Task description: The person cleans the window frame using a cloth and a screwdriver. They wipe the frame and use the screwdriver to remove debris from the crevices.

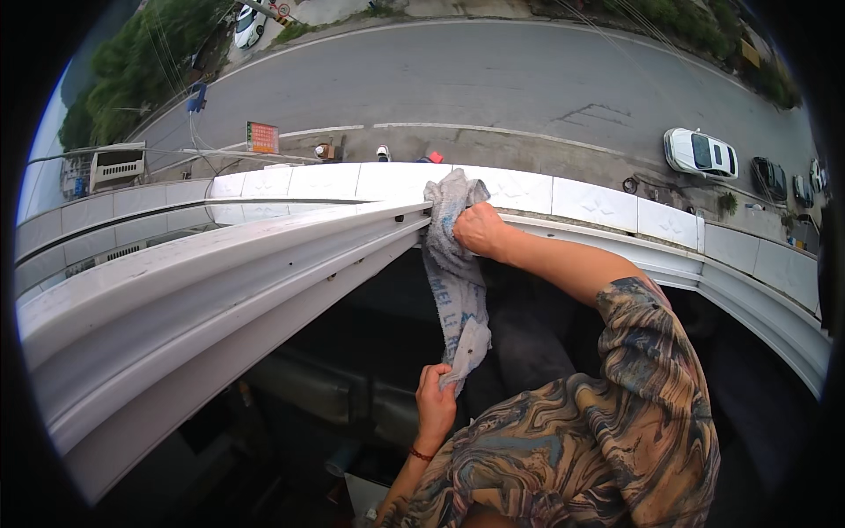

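Note:
A long grey-white terry cloth (455, 290) with faded blue lettering hangs over the white window frame (317, 228) where the frame meets the sill (594, 243). My right hand (480, 229) is closed in a fist on its upper part, at the outer edge of the frame. Lower down, on the room side, my left hand (436, 399) pinches the cloth's lower end between thumb and fingers. Between both hands the cloth runs nearly straight, and its top end lies bunched on the white tiled ledge (396, 181).
Beyond the ledge is a drop to a street (449, 72) far below, with a white car (701, 153) parked on it. A wire (231, 153) crosses outside at left. Inside, a dark padded seat (297, 386) is below the sill.

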Demonstrator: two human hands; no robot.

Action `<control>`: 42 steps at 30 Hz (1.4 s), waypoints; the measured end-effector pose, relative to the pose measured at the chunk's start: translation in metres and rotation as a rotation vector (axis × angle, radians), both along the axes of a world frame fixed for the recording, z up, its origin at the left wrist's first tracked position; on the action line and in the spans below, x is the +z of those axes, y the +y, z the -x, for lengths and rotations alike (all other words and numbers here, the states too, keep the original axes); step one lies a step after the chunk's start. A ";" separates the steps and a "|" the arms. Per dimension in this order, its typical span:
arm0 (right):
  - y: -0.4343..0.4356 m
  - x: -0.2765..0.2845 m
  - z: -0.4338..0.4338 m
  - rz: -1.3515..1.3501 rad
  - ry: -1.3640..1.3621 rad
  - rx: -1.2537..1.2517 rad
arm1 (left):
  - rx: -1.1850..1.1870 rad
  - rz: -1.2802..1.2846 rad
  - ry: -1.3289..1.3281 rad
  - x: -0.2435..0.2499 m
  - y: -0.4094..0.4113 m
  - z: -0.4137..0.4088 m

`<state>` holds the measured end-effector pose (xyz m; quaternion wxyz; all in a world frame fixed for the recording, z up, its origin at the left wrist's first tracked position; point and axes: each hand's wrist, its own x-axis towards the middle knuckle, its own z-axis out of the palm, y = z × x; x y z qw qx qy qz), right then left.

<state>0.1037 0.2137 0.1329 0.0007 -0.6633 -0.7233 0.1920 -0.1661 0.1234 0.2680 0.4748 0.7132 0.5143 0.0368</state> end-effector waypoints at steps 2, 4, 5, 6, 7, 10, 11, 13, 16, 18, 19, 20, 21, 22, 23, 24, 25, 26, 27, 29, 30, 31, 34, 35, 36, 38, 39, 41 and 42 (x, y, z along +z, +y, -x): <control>-0.002 -0.005 -0.001 -0.086 0.013 0.008 | 0.008 -0.016 -0.003 0.000 0.001 -0.002; -0.003 -0.009 -0.002 -0.150 0.004 -0.041 | 0.004 -0.022 0.000 -0.003 0.002 -0.002; -0.005 -0.010 -0.004 -0.123 0.024 -0.040 | 0.001 -0.026 0.001 -0.003 0.001 -0.002; -0.004 -0.007 -0.003 -0.102 0.048 -0.044 | 0.001 -0.023 0.006 -0.003 0.004 -0.001; -0.002 -0.004 -0.002 -0.082 0.072 -0.048 | 0.001 -0.020 0.011 -0.001 0.004 0.000; 0.004 0.000 -0.002 -0.143 0.204 -0.197 | 0.003 -0.023 0.018 0.002 0.005 0.001; 0.005 -0.002 -0.002 -0.170 0.229 -0.220 | 0.002 -0.025 0.019 0.003 0.004 0.001; 0.003 -0.006 0.000 -0.217 0.288 -0.260 | 0.018 0.003 0.017 0.000 0.001 0.003; -0.016 -0.018 0.003 -0.232 0.456 -0.445 | 0.016 0.031 0.009 0.002 0.002 0.004; -0.023 -0.010 0.009 -0.337 0.645 -0.505 | 0.035 0.022 0.032 0.016 0.002 0.003; -0.021 0.005 0.015 -0.453 0.720 -0.556 | 0.039 0.015 0.043 0.024 0.003 0.003; -0.015 0.020 0.025 -0.569 0.794 -0.604 | 0.040 -0.005 0.043 0.031 0.004 0.003; -0.008 0.032 0.034 -0.693 0.869 -0.651 | 0.040 -0.032 0.042 0.038 0.007 0.003; -0.004 0.036 0.043 -0.647 0.954 -0.702 | 0.040 -0.056 0.043 0.044 0.009 0.003; -0.007 0.040 0.048 -0.666 0.975 -0.727 | 0.045 -0.074 0.040 0.050 0.011 0.001; -0.009 0.046 0.054 -0.684 0.996 -0.747 | 0.054 -0.092 0.037 0.053 0.012 0.001; -0.011 0.050 0.060 -0.700 1.019 -0.766 | 0.064 -0.110 0.033 0.057 0.014 0.001; -0.012 0.052 0.065 -0.616 1.151 -0.806 | 0.059 -0.131 0.026 0.060 0.016 0.000; -0.010 0.055 0.068 -0.650 1.149 -0.826 | 0.057 -0.154 0.015 0.063 0.017 -0.002; -0.003 0.060 0.072 -0.714 1.145 -0.867 | 0.057 -0.167 -0.001 0.066 0.017 -0.002; -0.001 0.067 0.071 -0.738 1.108 -0.895 | 0.061 -0.154 -0.009 0.066 0.014 -0.002; 0.000 0.070 0.071 -0.720 1.091 -0.893 | 0.066 -0.141 -0.017 0.066 0.012 -0.001; 0.003 0.079 0.065 -0.751 1.037 -0.859 | 0.057 -0.176 -0.037 0.078 0.009 -0.005; 0.005 0.083 0.064 -0.775 1.014 -0.854 | 0.047 -0.198 -0.043 0.082 0.009 -0.006; 0.007 0.092 0.064 -0.801 0.994 -0.845 | 0.037 -0.202 -0.039 0.084 0.009 -0.005; 0.007 0.109 0.064 -0.861 0.970 -0.831 | 0.017 -0.207 -0.032 0.090 0.007 -0.002; 0.008 0.121 0.063 -0.902 0.970 -0.809 | 0.027 -0.212 -0.048 0.092 0.006 -0.002; 0.007 0.146 0.062 -0.983 0.969 -0.768 | 0.046 -0.220 -0.080 0.097 0.002 -0.005; 0.009 0.160 0.060 -1.012 0.960 -0.745 | 0.045 -0.221 -0.080 0.098 0.002 -0.005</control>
